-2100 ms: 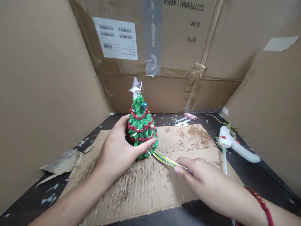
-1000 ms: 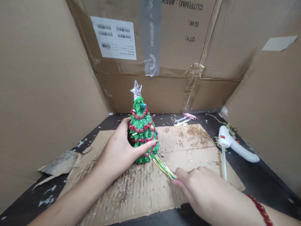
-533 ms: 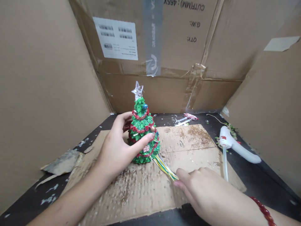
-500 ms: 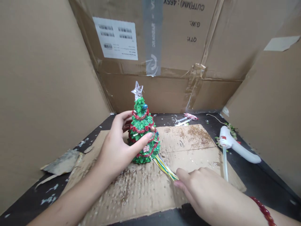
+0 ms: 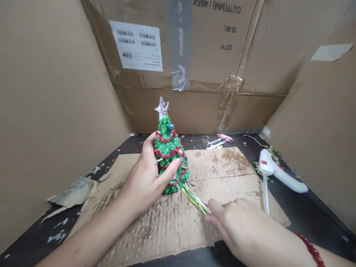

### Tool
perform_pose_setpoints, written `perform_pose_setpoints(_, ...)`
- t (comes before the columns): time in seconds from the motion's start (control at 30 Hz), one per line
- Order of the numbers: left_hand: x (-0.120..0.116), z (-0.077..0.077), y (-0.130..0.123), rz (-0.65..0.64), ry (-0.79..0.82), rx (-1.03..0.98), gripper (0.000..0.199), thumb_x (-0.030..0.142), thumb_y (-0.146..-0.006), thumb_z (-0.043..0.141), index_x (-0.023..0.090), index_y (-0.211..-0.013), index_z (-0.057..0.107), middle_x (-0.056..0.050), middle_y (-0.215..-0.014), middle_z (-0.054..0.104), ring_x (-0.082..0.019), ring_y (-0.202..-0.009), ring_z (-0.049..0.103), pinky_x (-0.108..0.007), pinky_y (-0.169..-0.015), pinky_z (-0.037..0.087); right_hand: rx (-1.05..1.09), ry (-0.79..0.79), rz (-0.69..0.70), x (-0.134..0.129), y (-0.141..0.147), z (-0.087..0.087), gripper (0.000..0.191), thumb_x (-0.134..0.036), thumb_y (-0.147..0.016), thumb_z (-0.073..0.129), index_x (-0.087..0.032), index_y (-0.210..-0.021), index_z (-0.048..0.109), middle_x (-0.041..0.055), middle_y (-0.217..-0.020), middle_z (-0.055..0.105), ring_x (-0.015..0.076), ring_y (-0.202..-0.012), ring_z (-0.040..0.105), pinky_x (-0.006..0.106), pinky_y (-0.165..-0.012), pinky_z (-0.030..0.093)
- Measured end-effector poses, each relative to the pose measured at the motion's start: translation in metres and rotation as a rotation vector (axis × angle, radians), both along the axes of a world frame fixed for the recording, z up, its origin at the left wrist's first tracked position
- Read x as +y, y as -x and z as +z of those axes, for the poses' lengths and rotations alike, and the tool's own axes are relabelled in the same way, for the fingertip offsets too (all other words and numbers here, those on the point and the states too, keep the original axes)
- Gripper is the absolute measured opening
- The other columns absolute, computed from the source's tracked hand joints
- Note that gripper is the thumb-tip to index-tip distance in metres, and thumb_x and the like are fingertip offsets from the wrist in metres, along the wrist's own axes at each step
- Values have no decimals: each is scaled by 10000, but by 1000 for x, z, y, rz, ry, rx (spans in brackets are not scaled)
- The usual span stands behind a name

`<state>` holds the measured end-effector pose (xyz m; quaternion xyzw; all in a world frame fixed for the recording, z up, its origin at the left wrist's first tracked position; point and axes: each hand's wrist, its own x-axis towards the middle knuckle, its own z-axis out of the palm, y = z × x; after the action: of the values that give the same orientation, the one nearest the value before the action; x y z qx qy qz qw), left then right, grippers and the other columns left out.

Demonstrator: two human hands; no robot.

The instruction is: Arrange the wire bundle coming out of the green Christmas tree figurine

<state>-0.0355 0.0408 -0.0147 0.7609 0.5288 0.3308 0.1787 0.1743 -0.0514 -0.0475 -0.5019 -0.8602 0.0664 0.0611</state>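
A small green Christmas tree figurine [image 5: 168, 148] stands upright on a cardboard sheet [image 5: 222, 163]. It has red garlands, little baubles and a clear star [image 5: 162, 106] on top. My left hand [image 5: 151, 167] is wrapped round its left side, thumb across the front, the other fingers mostly hidden behind. From the tree's lower right a bundle of thin wires [image 5: 194, 199], white, yellow, green and blue, runs down to my right hand [image 5: 236, 220]. That hand pinches the bundle's near end between thumb and fingers.
A white hot glue gun [image 5: 280, 174] with a clear glue stick lies at the right. Behind it are green scraps [image 5: 274, 152]. Red-and-white string [image 5: 225, 137] lies at the back. Torn cardboard [image 5: 73, 191] is at the left. Cardboard walls [image 5: 205, 111] enclose the dark table.
My left hand has shifted slightly right and closed further round the tree, its thumb now covering the small pink present on the front. The right hand keeps its hold on the wires.
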Motion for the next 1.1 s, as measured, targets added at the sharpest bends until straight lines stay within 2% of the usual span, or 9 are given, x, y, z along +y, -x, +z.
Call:
perform_pose_setpoints(0.2,-1,3,5,76,-7,25,817,588,-767,536,295,-1435,168,-71,-1355,503,-243,-1212,543,-475,-1089,439,29,48,-23,0,0,1,195,-217,-931,409,-194,-770,517,4,-483,560,168,-326,429,269,-376,101)
perform_pose_setpoints(0.27,-2,7,8,90,-111,-40,721,549,-784,536,287,-1399,266,-62,-1326,512,-224,-1184,551,-436,-1054,466,31,43,-21,-1,-1,-1,200,-216,-935,403,-191,-773,518,7,-487,563,167,-331,434,270,-380,103)
perform_pose_setpoints(0.33,-3,13,11,105,-237,-156,587,462,-808,542,244,-1320,356,-50,-1215,553,-167,-1099,576,-338,-995,495,24,43,-16,-1,-1,-1,205,-216,-938,399,-190,-773,518,11,-491,563,170,-341,443,274,-386,105)
perform_pose_setpoints(0.4,-5,20,14,162,-323,-172,416,380,-830,527,195,-1189,427,-32,-1068,576,-107,-973,590,-246,-897,509,22,59,-24,-1,-1,-1,208,-224,-938,399,-191,-773,521,16,-497,563,173,-351,445,278,-393,107)
perform_pose_setpoints(0.5,-5,27,16,227,-375,17,169,335,-845,488,182,-905,529,12,-809,590,-54,-715,567,-193,-686,469,47,69,-37,-2,-1,0,207,-234,-938,402,-193,-780,529,19,-509,568,169,-362,441,276,-400,110)
perform_pose_setpoints(0.63,-4,29,17,173,-444,300,250,352,-829,444,185,-668,538,31,-550,545,-74,-493,488,-243,-510,328,54,57,-32,-3,-2,0,210,-223,-939,400,-193,-772,523,14,-494,558,160,-353,424,269,-397,111)
perform_pose_setpoints(0.77,-7,29,19,138,-583,474,307,324,-824,421,173,-558,441,24,-466,478,-90,-433,437,-242,-467,256,45,69,-24,-2,-2,1,202,-213,-936,404,-195,-778,530,15,-504,572,173,-358,454,273,-397,113)
perform_pose_setpoints(0.9,-12,27,19,68,-770,586,275,286,-791,468,184,-546,397,20,-452,437,-105,-425,407,-248,-460,232,33,80,-11,0,0,4,202,-210,-932,417,-192,-763,526,13,-494,570,170,-344,459,271,-381,115)
perform_pose_setpoints(1.1,-15,24,15,30,-846,678,230,250,-758,516,201,-571,392,10,-501,448,-134,-487,416,-279,-508,284,22,75,-23,0,1,6,190,-220,-927,426,-194,-764,519,9,-495,566,169,-341,444,278,-384,98)
